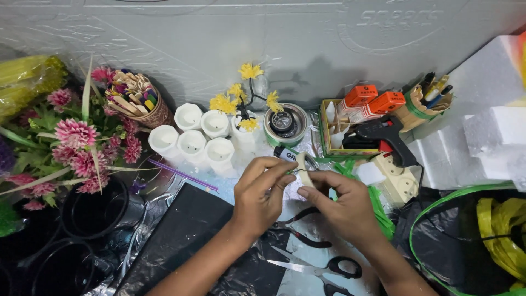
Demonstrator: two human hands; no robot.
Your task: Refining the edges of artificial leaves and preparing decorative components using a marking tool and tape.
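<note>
My left hand (262,192) and my right hand (339,201) meet at the middle of the work surface, both pinching a small cream-coloured strip or stick (304,174) with a thin wire at it. A roll of green tape (285,155) lies just behind my fingers. Pliers (298,230) rest on the surface under my hands, and black-handled scissors (323,268) lie nearer to me. Behind stand several white cups (193,138), one holding a small stem of yellow flowers (245,98).
Pink artificial flowers (76,145) and black pots (93,211) fill the left. A basket of coloured craft sticks (137,98), a tin (285,125), a black glue gun (383,134), a white power strip (397,175) and white foam blocks (493,137) stand behind and right. Black sheet (186,230) lies front left.
</note>
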